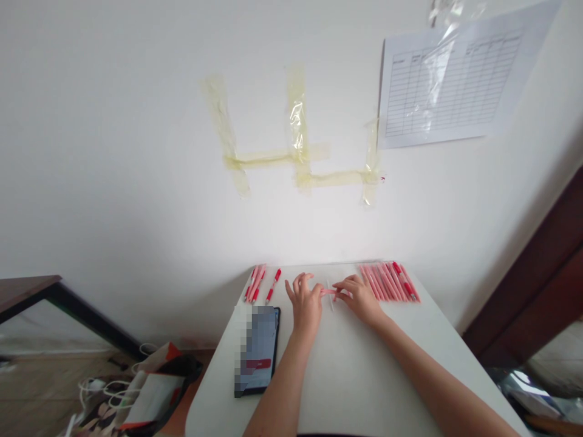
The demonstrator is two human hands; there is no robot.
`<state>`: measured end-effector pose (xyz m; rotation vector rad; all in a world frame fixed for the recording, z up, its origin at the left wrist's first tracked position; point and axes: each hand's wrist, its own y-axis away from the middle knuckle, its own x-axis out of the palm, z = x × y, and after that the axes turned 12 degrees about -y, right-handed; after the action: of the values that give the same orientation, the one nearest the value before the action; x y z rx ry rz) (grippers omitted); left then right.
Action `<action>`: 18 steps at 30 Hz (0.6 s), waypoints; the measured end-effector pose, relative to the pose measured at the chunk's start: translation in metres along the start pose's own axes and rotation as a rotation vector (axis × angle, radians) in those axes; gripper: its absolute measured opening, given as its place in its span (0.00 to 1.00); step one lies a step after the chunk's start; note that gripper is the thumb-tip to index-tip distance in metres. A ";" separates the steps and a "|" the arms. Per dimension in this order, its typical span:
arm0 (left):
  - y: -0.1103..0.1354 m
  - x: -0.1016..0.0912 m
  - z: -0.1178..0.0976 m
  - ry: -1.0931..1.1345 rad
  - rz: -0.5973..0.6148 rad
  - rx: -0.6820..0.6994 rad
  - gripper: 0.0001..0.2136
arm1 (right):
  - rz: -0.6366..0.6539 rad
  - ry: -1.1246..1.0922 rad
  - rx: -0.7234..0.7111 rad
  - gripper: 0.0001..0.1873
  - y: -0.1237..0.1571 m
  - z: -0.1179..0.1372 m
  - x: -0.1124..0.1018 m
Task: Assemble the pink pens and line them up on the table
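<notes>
Thumb and forefinger of my left hand [307, 306] pinch one end of a short pink pen part [328, 292]; the other fingers are raised. The fingertips of my right hand [362, 300] close on its other end, with a bit of red showing by them. Beneath, a thin whitish stick [330, 298], perhaps a refill, lies on the white table [346, 376]. Beside my right hand is a row of pink pen pieces [382, 282] with a red pen [404, 281] among them. To the left lie a red and pink pen [273, 286] and a small group of similar pens [255, 283].
A phone [259, 352] lies left of my left forearm, partly pixelated. The table's back edge meets a white wall [136, 152] with yellowed tape [264, 160] and a taped paper form [449, 85]. Bags [152, 394] stand on the floor at left; dark wood furniture [532, 291] is at right.
</notes>
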<state>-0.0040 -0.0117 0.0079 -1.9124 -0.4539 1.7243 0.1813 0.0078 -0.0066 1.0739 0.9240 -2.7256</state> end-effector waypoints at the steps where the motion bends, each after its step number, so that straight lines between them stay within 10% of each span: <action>1: 0.000 0.000 0.000 -0.004 -0.006 0.016 0.08 | 0.005 -0.008 0.004 0.12 0.000 0.000 0.000; 18: -0.001 -0.004 -0.001 0.007 -0.019 -0.022 0.08 | -0.002 -0.049 0.055 0.12 -0.001 -0.004 0.001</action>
<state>-0.0036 -0.0136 0.0117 -1.9225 -0.4895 1.7069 0.1830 0.0116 -0.0089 1.0107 0.8486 -2.7810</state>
